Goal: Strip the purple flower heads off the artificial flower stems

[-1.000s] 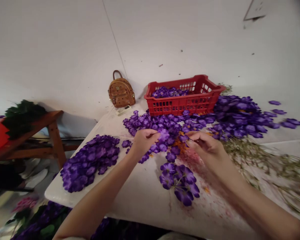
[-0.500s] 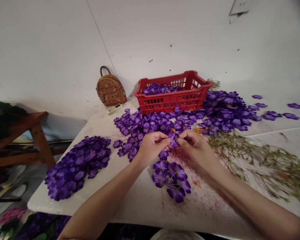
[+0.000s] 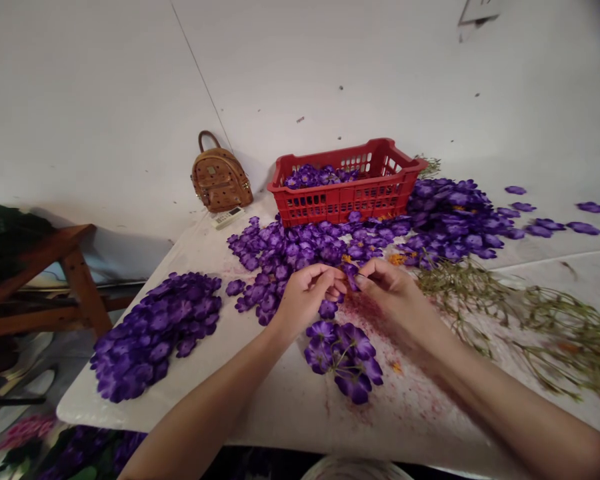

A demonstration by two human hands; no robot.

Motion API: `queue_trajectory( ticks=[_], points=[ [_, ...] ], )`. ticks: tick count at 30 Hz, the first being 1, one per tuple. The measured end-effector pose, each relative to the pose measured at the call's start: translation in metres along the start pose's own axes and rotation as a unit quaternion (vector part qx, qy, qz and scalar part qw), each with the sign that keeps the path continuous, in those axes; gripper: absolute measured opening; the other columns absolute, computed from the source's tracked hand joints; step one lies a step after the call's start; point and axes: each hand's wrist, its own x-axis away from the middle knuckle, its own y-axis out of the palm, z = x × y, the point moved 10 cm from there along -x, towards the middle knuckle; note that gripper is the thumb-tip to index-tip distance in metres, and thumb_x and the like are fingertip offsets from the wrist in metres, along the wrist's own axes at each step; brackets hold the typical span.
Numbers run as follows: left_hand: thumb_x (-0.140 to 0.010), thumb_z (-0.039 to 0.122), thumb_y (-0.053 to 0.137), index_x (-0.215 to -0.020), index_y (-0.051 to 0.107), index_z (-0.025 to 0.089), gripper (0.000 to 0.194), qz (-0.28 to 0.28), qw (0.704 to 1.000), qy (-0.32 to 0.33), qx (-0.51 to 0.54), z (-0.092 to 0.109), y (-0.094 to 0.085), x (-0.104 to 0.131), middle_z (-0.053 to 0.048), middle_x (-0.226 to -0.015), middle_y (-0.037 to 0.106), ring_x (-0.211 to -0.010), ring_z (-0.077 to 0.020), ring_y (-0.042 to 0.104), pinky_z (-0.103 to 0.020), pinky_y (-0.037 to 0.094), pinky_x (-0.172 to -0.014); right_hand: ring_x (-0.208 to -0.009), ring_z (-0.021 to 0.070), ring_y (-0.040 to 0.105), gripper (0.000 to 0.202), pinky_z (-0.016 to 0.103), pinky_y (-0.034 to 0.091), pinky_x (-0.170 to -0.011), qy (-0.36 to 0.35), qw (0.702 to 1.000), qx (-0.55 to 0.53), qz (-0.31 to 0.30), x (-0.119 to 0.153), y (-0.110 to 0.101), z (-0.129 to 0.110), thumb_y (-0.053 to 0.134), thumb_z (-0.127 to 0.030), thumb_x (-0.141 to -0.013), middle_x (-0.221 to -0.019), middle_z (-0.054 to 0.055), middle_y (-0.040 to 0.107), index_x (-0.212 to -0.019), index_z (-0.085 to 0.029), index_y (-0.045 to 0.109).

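Observation:
Over the middle of the table, my right hand pinches a small purple fabric flower between thumb and index finger. My left hand is closed just left of it, its index fingertip against the flower's edge. What lies between the left thumb and finger is hidden. Below the hands lies a bunch of purple flowers with pale green stems turned up. A loose heap of purple petal pieces spreads behind my hands. Green plastic stems lie to the right of my right hand.
A red plastic crate with purple flowers inside stands at the back. Further purple heaps lie at left and back right. A brown small backpack and a white remote control sit by the wall. A wooden stand is left.
The small flower has tilted and shifted slightly right with my right fingers. My left thumb has drawn back from it a little. The bunch below stays put.

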Motion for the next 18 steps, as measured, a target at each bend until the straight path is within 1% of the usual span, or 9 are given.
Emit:
queue_trajectory(
  ticks=[2,5,10,12,16,18],
  points=[
    [-0.086,0.035,0.07,-0.092,0.075,0.017,0.019,0.018,0.999,0.027,-0.031,0.002,-0.003,0.0,-0.007,-0.087,0.077,-0.075,-0.0163,0.069,-0.027,0.055,-0.071,-0.066,0.0148,0.042,0.024,0.029,0.033,-0.064,0.028,0.998,-0.049,0.007,0.001,-0.001,0.006,0.067,-0.041,-0.087,-0.071,-0.003,0.049,-0.076,-0.022,0.056],
    [-0.083,0.03,0.072,-0.088,0.076,0.019,0.013,0.04,0.992,0.08,-0.092,0.008,-0.004,0.002,-0.006,-0.089,0.077,-0.08,-0.0186,0.07,-0.028,0.055,-0.075,-0.067,0.0149,0.042,0.028,0.029,0.034,-0.064,0.063,0.993,-0.098,0.004,0.002,0.001,0.01,0.072,-0.044,-0.082,-0.071,-0.003,0.05,-0.073,-0.022,0.056],
    [-0.085,0.028,0.07,-0.086,0.076,0.021,0.009,0.07,0.978,0.12,-0.153,0.015,-0.004,0.007,-0.004,-0.089,0.077,-0.08,-0.0191,0.07,-0.029,0.055,-0.075,-0.067,0.0154,0.043,0.033,0.029,0.037,-0.063,0.075,0.99,-0.116,-0.02,0.004,0.008,0.009,0.077,-0.047,-0.076,-0.07,-0.003,0.049,-0.069,-0.023,0.055],
    [-0.085,0.029,0.07,-0.085,0.076,0.021,0.01,0.069,0.979,0.116,-0.153,0.015,-0.004,0.007,-0.004,-0.087,0.076,-0.079,-0.0186,0.069,-0.028,0.054,-0.074,-0.069,0.016,0.046,0.036,0.029,0.04,-0.065,0.09,0.988,-0.123,-0.022,0.004,0.01,0.011,0.078,-0.05,-0.076,-0.071,-0.002,0.05,-0.07,-0.023,0.055],
    [-0.084,0.036,0.07,-0.087,0.074,0.017,0.02,0.03,0.996,0.053,-0.07,0.003,-0.001,0.002,-0.004,-0.079,0.072,-0.068,-0.0147,0.062,-0.025,0.049,-0.065,-0.078,0.0186,0.055,0.037,0.032,0.048,-0.074,0.142,0.972,-0.187,0.018,0.006,0.006,0.023,0.076,-0.056,-0.077,-0.081,0.0,0.057,-0.076,-0.024,0.057],
    [-0.082,0.04,0.073,-0.087,0.073,0.016,0.025,0.016,0.999,0.024,-0.028,-0.003,0.002,0.0,-0.003,-0.078,0.07,-0.066,-0.013,0.059,-0.024,0.046,-0.065,-0.078,0.0185,0.055,0.035,0.032,0.048,-0.075,0.136,0.973,-0.187,0.004,0.005,0.008,0.021,0.075,-0.053,-0.078,-0.08,0.0,0.057,-0.075,-0.024,0.056]
  ],
)
